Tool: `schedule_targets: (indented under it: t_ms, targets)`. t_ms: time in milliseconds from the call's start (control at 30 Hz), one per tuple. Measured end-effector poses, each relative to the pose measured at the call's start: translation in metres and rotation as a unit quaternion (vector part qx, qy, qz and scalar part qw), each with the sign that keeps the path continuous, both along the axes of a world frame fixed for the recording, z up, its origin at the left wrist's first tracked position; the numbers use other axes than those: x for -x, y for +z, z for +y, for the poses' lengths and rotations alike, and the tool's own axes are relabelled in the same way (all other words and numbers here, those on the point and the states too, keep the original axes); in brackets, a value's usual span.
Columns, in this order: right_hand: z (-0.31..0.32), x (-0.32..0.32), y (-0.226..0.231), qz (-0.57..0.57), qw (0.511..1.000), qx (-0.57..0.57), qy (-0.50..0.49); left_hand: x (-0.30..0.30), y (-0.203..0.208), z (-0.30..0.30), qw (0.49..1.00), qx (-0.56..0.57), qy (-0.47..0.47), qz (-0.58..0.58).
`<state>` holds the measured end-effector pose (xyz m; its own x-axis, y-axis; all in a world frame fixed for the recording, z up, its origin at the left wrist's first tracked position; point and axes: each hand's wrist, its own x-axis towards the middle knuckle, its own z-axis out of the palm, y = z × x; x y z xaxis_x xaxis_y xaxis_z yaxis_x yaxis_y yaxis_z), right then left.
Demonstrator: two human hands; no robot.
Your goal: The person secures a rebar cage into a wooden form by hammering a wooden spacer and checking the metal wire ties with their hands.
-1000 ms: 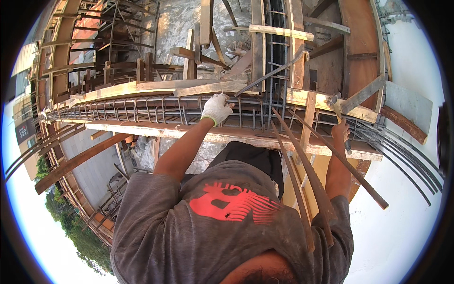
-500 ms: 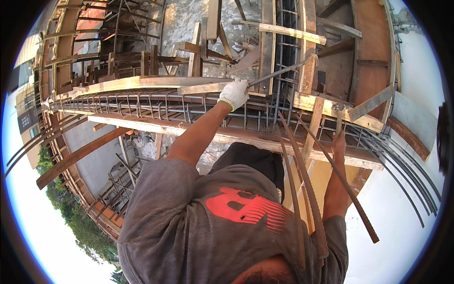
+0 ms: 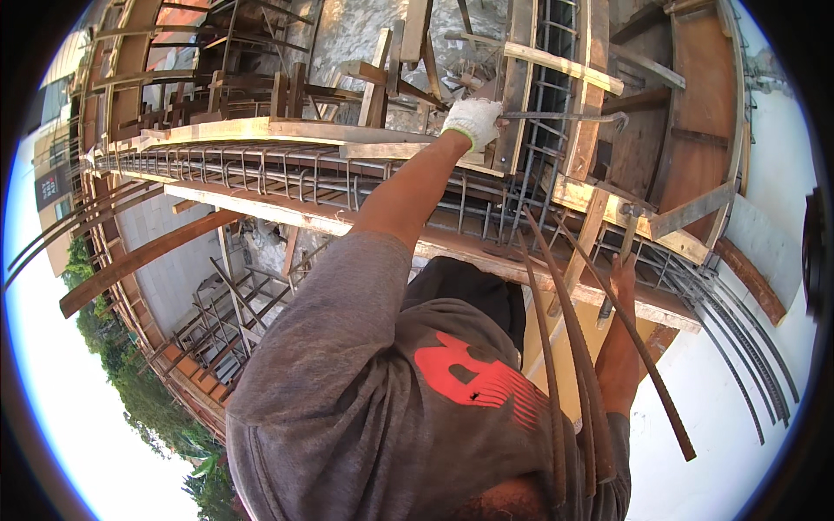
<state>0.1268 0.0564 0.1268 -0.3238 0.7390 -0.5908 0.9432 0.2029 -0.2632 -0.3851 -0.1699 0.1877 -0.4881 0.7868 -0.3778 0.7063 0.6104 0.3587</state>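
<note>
Bent bar going onto the rebar cage [image 3: 347, 187]

My gloved left hand [image 3: 473, 120] grips the hooked steel bar [image 3: 565, 115] above the cage, steadying it; my bare right hand [image 3: 621, 276], beside the cage, clasps a tool handle [image 3: 618, 260].

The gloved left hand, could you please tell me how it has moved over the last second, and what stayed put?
The gloved left hand has reached farther up and to the right along the rebar cage, still gripping the hooked steel bar. The bare right hand stays on the hammer by the timber formwork. The loose rebars still lean in front.
</note>
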Motion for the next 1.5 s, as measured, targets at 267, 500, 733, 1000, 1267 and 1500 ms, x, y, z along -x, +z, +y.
schedule_targets:
  t_ms: [267,500,733,1000,1267,1500]
  targets:
    - [0.005,-0.003,0.015,0.012,1.000,0.016,-0.022,0.030,-0.005,0.048,0.994,0.084,0.046,0.060]
    - [-0.017,0.006,0.033,0.104,0.991,-0.046,-0.066,0.007,0.011,-0.006,0.987,-0.018,0.132,0.088]
    - [-0.100,0.014,0.150,0.224,0.934,0.160,-0.228,0.016,0.008,-0.120,0.978,0.199,0.027,-0.054]
    - [-0.034,0.145,0.221,0.249,0.948,0.189,-0.063,-0.012,-0.007,-0.118,0.986,0.150,0.030,0.060]
    - [-0.017,0.229,0.208,0.329,0.931,0.151,0.052,-0.017,-0.011,-0.114,0.980,0.183,0.075,0.014]
    - [0.012,0.352,0.297,0.427,0.894,0.111,0.082,-0.017,-0.016,-0.122,0.985,0.143,0.090,0.034]
